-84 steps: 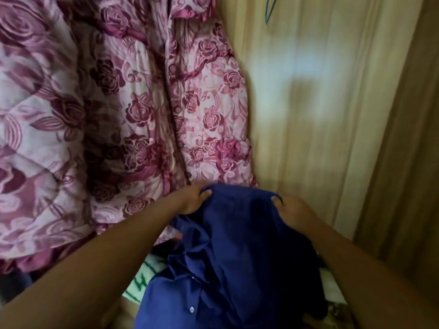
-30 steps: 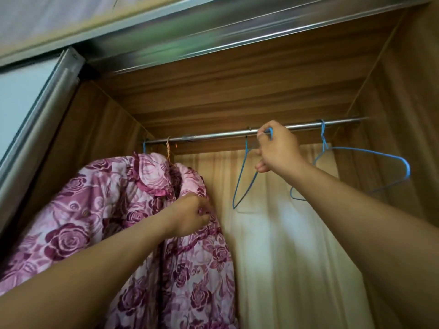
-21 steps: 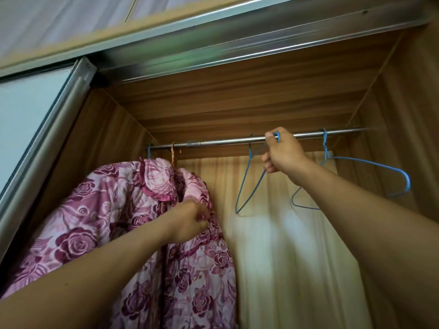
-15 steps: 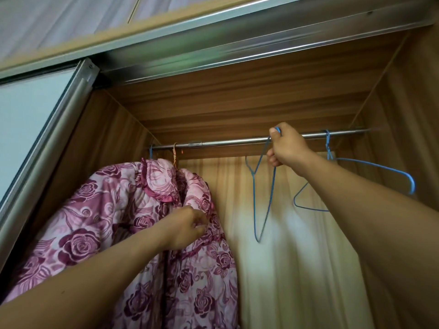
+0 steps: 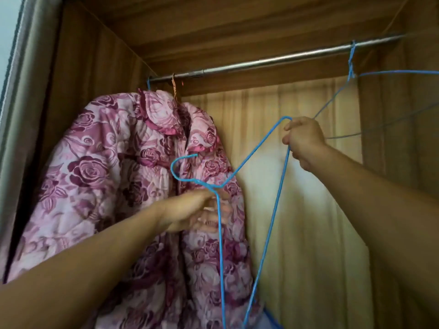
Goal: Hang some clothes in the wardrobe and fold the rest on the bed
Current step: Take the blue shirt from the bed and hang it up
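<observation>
A: Locate the blue wire hanger (image 5: 276, 186).

B: Off the rail (image 5: 273, 61), tilted, mid-wardrobe (image 5: 90, 67).

A: Right hand (image 5: 303, 141)?

B: Closed in a fist around one hanger corner.

A: Left hand (image 5: 197, 211)?

B: Fingers loosely curled, touching the neck below the hook, against the floral quilted garment (image 5: 114, 186) hanging at the rail's left end.

Place: a home bedroom wardrobe (image 5: 99, 67)
Signs: wooden walls, metal rail (image 5: 273, 61), floral quilted coat (image 5: 114, 176), wire hangers (image 5: 351, 74)
</observation>
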